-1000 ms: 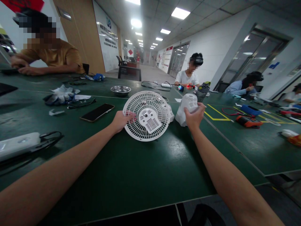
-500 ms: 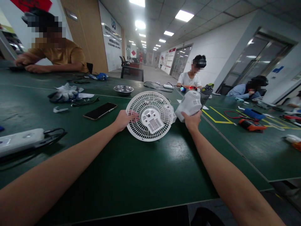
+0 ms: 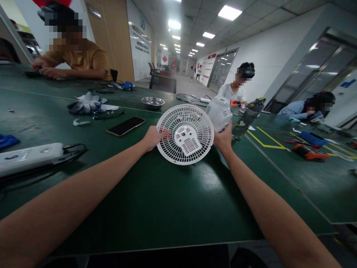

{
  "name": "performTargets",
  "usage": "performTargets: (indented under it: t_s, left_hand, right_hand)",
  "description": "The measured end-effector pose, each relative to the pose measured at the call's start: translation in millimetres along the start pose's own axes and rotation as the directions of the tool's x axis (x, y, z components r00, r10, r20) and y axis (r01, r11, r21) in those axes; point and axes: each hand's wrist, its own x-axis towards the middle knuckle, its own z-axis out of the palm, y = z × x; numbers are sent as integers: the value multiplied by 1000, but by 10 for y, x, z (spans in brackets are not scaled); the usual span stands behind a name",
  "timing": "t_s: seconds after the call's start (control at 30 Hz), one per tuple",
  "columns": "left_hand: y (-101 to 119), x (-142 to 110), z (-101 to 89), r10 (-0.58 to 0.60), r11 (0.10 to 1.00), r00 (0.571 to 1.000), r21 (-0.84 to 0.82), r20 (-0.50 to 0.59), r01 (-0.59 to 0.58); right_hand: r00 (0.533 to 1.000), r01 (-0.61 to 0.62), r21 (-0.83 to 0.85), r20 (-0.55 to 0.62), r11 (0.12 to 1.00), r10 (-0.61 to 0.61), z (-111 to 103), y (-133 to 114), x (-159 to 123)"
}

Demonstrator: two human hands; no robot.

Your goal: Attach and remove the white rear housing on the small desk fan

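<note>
My left hand (image 3: 155, 138) grips the left edge of a round white fan grille (image 3: 205, 123), fingers behind it and thumb across the ribs. The grille is tilted up above the green table, its slotted centre plate facing me. In my right hand (image 3: 224, 138) is a white plastic housing (image 3: 219, 113) with vent slots, tilted behind the grille's upper right edge. The grille hides part of the housing, and I cannot tell whether the two touch. A clear bottle (image 3: 247, 119) stands just right of my right hand.
A phone (image 3: 126, 126), gloves (image 3: 87, 103) and a metal bowl (image 3: 153, 102) lie left and beyond. A white device with a cable (image 3: 30, 158) sits at left. An orange meter (image 3: 310, 152) is at right. Several people sit around the green table (image 3: 167, 208).
The housing in my right hand has tipped and moved left, behind the grille's edge. My left hand keeps its grip on the grille. The whole view has shifted slightly.
</note>
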Motion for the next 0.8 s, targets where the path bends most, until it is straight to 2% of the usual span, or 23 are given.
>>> performTargets:
  t_s: [0.13, 0.23, 0.43, 0.6, 0.8]
  left_hand:
    - [-16, 7, -11, 5, 1000, 1000, -5, 20, -5]
    - [-18, -3, -17, 20, 1000, 999, -4, 28, -19]
    - [14, -22, 5, 8, 1000, 1000, -30, 19, -7]
    - [-29, 11, 4, 6, 999, 1000, -46, 15, -5]
    - [-60, 25, -18, 26, 998, 999, -57, 30, -25]
  right_hand:
    - [999, 20, -40, -44, 999, -21, -77, 28, -1]
    - [992, -10, -126, -129, 992, -7, -218, 76, 35]
    - [962, -32, -222, -270, 975, -30, -482, 327, 164]
    - [966, -103, -215, -255, 971, 46, -539, 425, 218]
    - [967, -94, -192, -250, 977, 45, -565, 434, 225]
